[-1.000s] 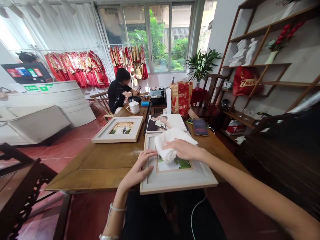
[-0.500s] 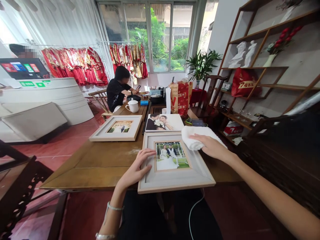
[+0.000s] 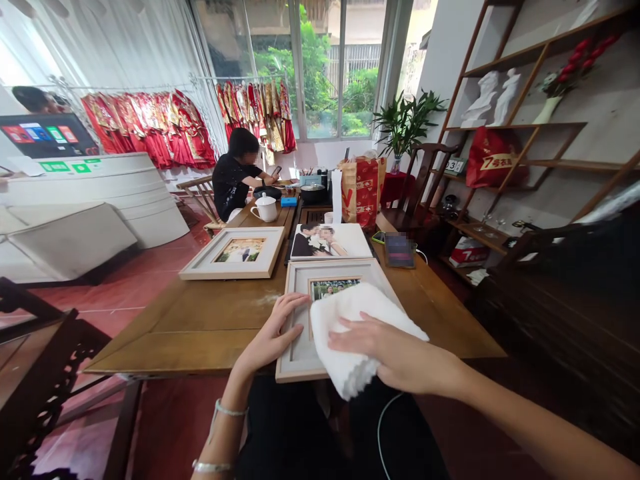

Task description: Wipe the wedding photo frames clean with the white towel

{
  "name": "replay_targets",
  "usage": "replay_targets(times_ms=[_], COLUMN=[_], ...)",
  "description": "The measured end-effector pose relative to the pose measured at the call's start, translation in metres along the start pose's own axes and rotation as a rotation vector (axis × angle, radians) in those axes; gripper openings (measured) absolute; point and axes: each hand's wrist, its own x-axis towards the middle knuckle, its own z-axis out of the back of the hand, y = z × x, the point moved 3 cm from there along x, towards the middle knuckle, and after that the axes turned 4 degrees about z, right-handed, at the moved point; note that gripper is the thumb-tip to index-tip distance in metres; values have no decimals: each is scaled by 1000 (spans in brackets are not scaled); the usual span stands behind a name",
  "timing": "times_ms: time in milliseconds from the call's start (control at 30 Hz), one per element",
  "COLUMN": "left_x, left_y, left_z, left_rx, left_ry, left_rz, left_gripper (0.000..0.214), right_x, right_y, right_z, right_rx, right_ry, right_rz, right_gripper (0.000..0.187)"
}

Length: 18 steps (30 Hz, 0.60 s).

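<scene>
A pale wooden picture frame (image 3: 299, 363) lies at the table's near edge, a wedding photo in its middle. My left hand (image 3: 280, 330) holds the frame down at its left rim, fingers and thumb bent over the edge. Under my right hand (image 3: 373, 343) is a white towel (image 3: 345, 303), gripped against the front of the frame. The towel covers most of the photo and the frame's lower right part; only the photo's top shows. Directly behind, touching or nearly touching the frame, lies a wedding photo panel (image 3: 327, 241).
A second framed photo (image 3: 235, 253) lies to the left on the wooden table (image 3: 200, 327). Farther back stand a white lidded mug (image 3: 265, 208), a blue box (image 3: 289, 201) and a red paper bag (image 3: 360, 190). A phone (image 3: 400, 252) lies at right. A person (image 3: 237, 177) sits at the far left side.
My right hand has brought the towel from the frame's upper right corner down and left across the photo. My left hand stays on the left rim. The phone at right is now uncovered.
</scene>
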Motion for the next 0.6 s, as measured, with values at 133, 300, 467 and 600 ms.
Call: replay_targets(times_ms=[133, 300, 467, 600], left_x=[-1, -1, -1, 0], left_y=[1, 1, 0, 1], left_z=[0, 1, 1, 1], left_rx=[3, 10, 17, 20], left_ry=[8, 22, 29, 30], left_rz=[1, 7, 12, -2], left_gripper=[43, 44, 43, 43], right_x=[-44, -69, -34, 10], right_y=[17, -23, -85, -113], right_z=[11, 26, 40, 48], right_rx=[109, -99, -269, -297], right_ry=[78, -83, -280, -357], right_rz=[-67, -386, -475, -492], right_gripper=[88, 74, 68, 66])
